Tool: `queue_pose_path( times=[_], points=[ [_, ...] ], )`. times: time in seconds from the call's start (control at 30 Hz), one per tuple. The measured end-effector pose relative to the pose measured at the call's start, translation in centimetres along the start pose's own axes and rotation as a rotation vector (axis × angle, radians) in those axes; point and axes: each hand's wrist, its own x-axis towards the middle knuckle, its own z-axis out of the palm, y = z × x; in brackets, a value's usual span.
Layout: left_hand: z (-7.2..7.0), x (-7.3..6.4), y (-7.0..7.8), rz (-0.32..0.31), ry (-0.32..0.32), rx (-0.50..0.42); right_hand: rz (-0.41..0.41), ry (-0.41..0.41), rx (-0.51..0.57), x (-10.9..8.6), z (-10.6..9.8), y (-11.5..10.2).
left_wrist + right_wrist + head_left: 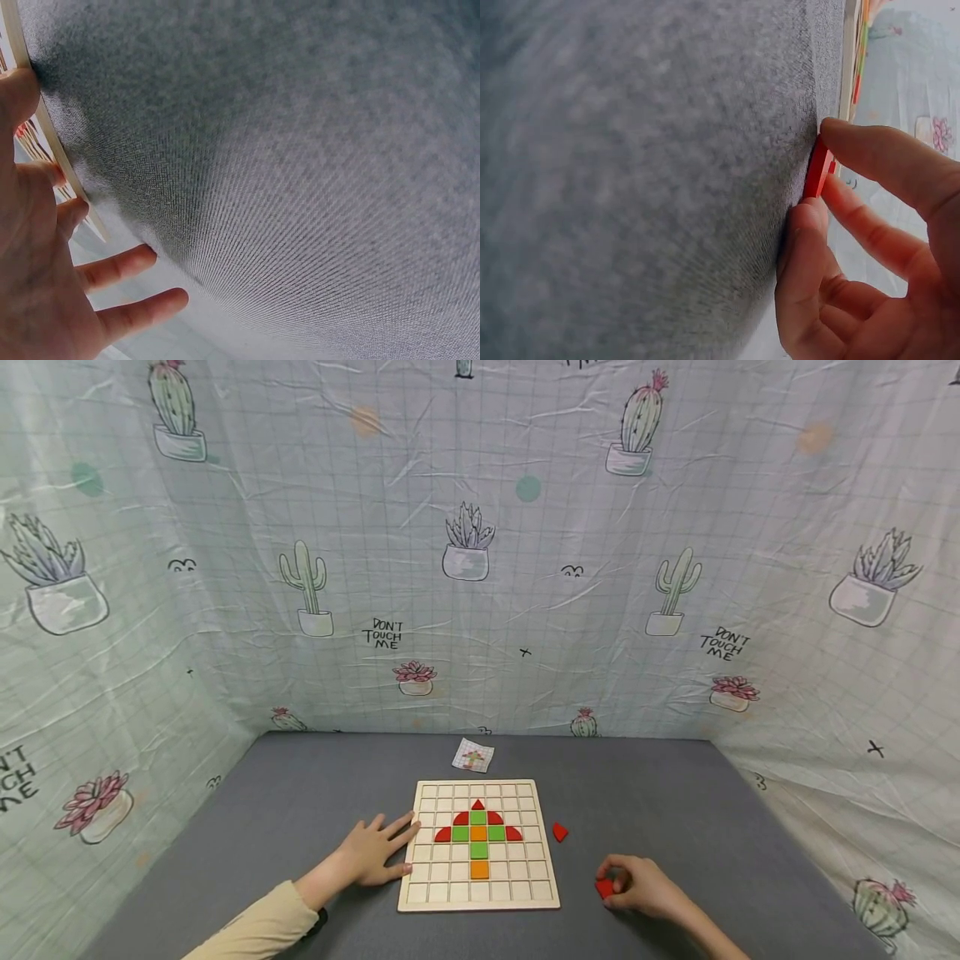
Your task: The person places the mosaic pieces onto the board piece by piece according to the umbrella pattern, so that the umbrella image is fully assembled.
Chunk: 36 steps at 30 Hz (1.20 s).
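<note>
A wooden grid board (517,893) lies on the table with red, green and orange tiles set in its squares, forming a symmetrical figure. My left hand (371,852) is spread at the board's left edge, thumb and fingertips on its rim; in the left wrist view, two fingers of that hand (45,247) stretch past the edge over the cloth. To the right of the board, my right hand (641,887) pinches a red tile (604,887) between thumb and fingers, low over the table. The right wrist view shows this red tile (818,169) edge-on, close against the grey surface.
Another red tile (560,832) lies loose just right of the board. Behind the board is a small picture card (473,756) with a similar coloured figure. The grey table (337,777) ends at a cactus-print curtain (480,610) at the back and sides.
</note>
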Motion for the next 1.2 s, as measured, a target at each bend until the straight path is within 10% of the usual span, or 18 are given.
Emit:
queue_pose_path(
  times=[0.53,1.2],
  points=[
    [-0.1,-0.2,0.0,0.009,-0.01,-0.016,-0.007,0.069,-0.046,0.2,0.2,-0.1],
    [-0.1,-0.1,0.0,0.012,-0.007,0.006,-0.01,-0.057,0.272,3.7,1.6,-3.4]
  ],
)
